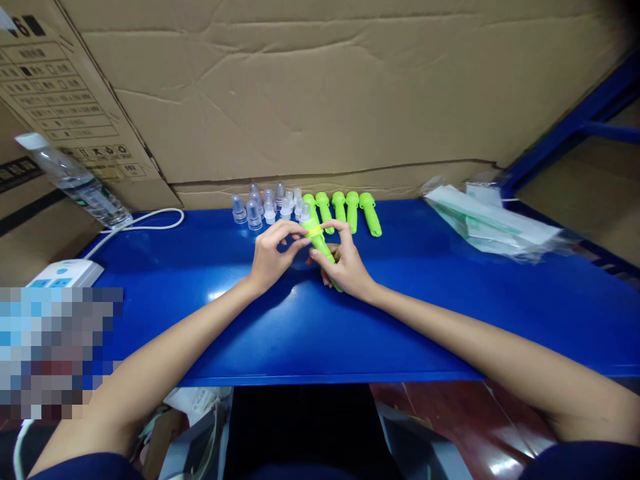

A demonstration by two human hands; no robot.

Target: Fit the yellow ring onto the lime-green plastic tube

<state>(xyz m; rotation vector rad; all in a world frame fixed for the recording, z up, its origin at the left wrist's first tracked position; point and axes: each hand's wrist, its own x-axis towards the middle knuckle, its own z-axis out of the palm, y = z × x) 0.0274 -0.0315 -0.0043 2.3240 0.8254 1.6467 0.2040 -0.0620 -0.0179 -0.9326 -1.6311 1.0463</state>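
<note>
My right hand (346, 265) is wrapped round a green plastic tube (321, 245) that lies tilted over the blue table (450, 320). My left hand (274, 253) pinches a yellow band (315, 231) at the tube's upper end. Both hands meet at the middle of the table. Just behind them several more green tubes (353, 210) lie in a row, and a cluster of small clear caps (265, 203) stands to their left.
Cardboard boxes (320, 87) wall off the back. A plastic water bottle (75, 180) lies at the far left, above a white device (65, 273) with a white cable (145, 220). A stack of clear bags (493, 223) rests at the right.
</note>
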